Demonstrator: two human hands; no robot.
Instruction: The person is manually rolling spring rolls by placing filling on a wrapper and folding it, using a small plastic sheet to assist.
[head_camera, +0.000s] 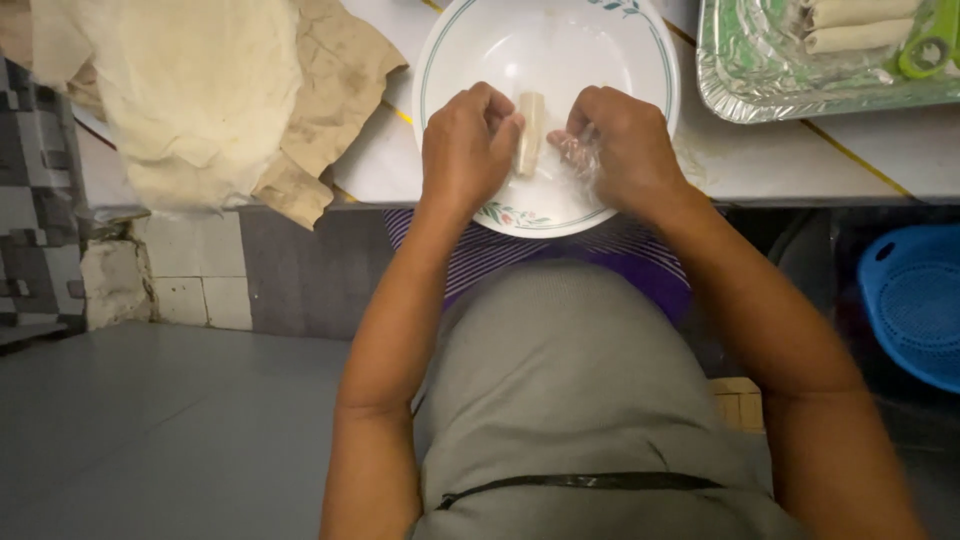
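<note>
— Where are your hands right now?

— Both over the white plate (600, 40) with the green rim line, which sits at the near edge of the tabletop (760, 165). My left hand (465, 150) is curled, its grip narrow, fingertips pressing against the left side of a pale roll (530, 130) that lies lengthwise on the plate.

— And the right?

— My right hand (620, 150) is just beside the roll on its other side, fingers bent in close. A thin clear film (580, 155) shows under those fingers. Whether that grip actually pinches the film or only rests on it, I cannot tell.

— So the roll is between the two hands?

— Yes, on the plate, near its middle.

— What else is around?

— A heap of pale wrapper sheets (190, 90) on brown paper (335, 80) lies to the left. At upper right a foil tray (760, 70) holds finished rolls (860, 25) and a green tool (930, 45). A blue basket (915, 300) sits low on the right, below the tabletop.
</note>
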